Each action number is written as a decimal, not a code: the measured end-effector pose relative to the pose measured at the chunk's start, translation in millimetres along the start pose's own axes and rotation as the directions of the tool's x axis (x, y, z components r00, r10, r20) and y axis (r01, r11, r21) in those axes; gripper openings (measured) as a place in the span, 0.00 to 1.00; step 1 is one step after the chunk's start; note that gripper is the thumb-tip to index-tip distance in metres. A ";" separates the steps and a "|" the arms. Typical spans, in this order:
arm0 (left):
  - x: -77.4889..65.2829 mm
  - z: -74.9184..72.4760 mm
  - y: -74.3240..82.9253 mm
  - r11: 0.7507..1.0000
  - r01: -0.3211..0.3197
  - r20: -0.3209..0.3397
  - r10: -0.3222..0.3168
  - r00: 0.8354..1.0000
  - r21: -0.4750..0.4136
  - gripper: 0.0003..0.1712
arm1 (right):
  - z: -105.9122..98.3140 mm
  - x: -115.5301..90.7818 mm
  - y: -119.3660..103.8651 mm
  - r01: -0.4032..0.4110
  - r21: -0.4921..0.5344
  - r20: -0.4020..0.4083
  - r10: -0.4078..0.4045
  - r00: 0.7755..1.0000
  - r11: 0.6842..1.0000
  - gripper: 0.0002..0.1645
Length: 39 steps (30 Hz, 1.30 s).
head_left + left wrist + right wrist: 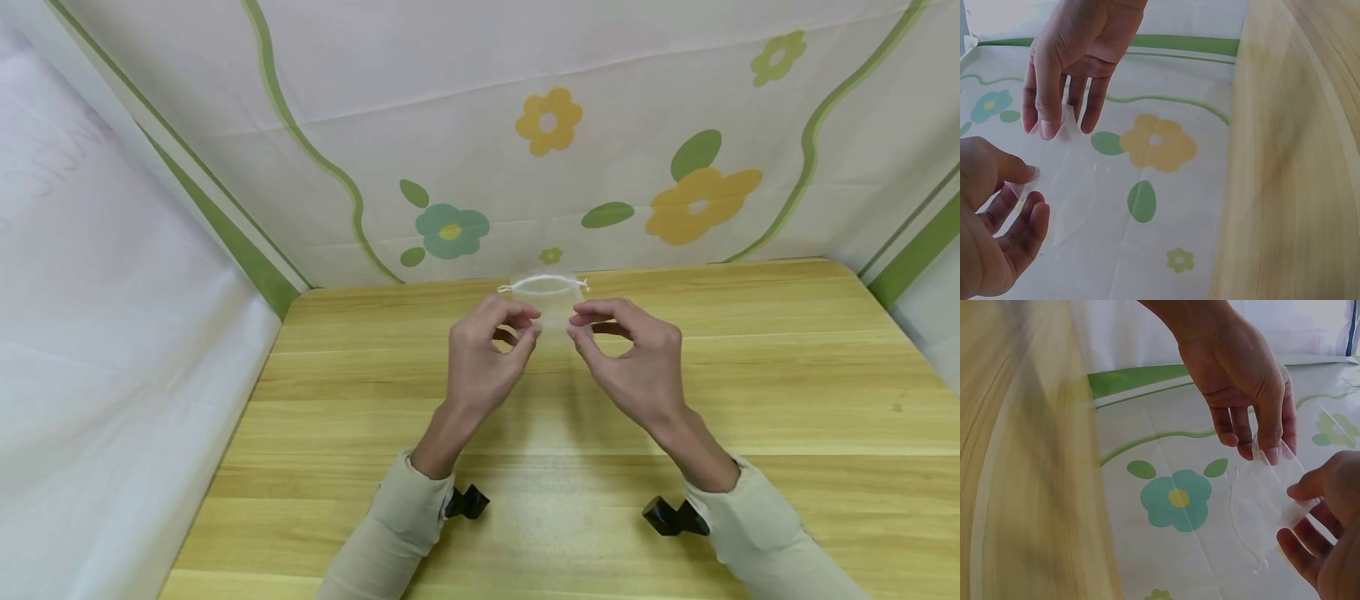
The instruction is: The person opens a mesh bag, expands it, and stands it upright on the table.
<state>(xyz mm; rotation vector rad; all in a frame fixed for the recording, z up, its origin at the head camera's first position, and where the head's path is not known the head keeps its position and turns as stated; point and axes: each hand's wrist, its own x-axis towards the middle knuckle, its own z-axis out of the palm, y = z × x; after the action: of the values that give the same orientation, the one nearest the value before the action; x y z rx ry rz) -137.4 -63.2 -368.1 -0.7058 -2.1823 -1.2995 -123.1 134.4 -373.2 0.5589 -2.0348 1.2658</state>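
Observation:
A small, sheer white drawstring bag (552,317) hangs between both hands above the wooden table. Its white cord (543,287) bows along the far edge, with loose ends at both sides. My left hand (491,342) pinches the near left part between thumb and fingers. On the opposite side my right hand (630,350) pinches it the same way. In the left wrist view the bag (1066,187) spreads thin and see-through between the fingertips. The right wrist view shows the bag (1266,500) with its cord bent along the edge away from the hands. No contents can be made out.
The wood-grain table (570,525) lies below the hands. A white cloth wall (465,100) with flowers and green vines rises behind it. Another white cloth (135,350) hangs at the left. Black mounts (468,502) sit at both wrists.

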 end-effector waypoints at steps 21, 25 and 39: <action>-0.8 1.2 2.8 0.989 0.143 0.067 -0.141 0.988 -0.033 0.14 | -1.4 -1.4 -0.9 -0.131 0.004 0.039 0.131 0.991 0.991 0.13; -1.3 1.9 3.5 0.989 0.145 0.097 -0.143 0.985 -0.013 0.17 | -0.9 -1.6 -1.2 -0.152 -0.006 0.006 0.152 0.988 0.988 0.11; -1.4 4.1 5.5 0.969 0.243 0.083 -0.240 0.967 -0.040 0.09 | 1.8 -5.0 -3.5 -0.135 -0.001 0.104 0.135 0.985 0.991 0.29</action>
<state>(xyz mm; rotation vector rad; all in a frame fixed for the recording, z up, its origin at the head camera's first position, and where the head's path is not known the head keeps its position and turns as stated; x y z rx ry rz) -133.4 -57.6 -367.2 -0.5285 -2.3649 -1.4736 -118.0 131.3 -375.2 0.5062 -2.1873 1.3469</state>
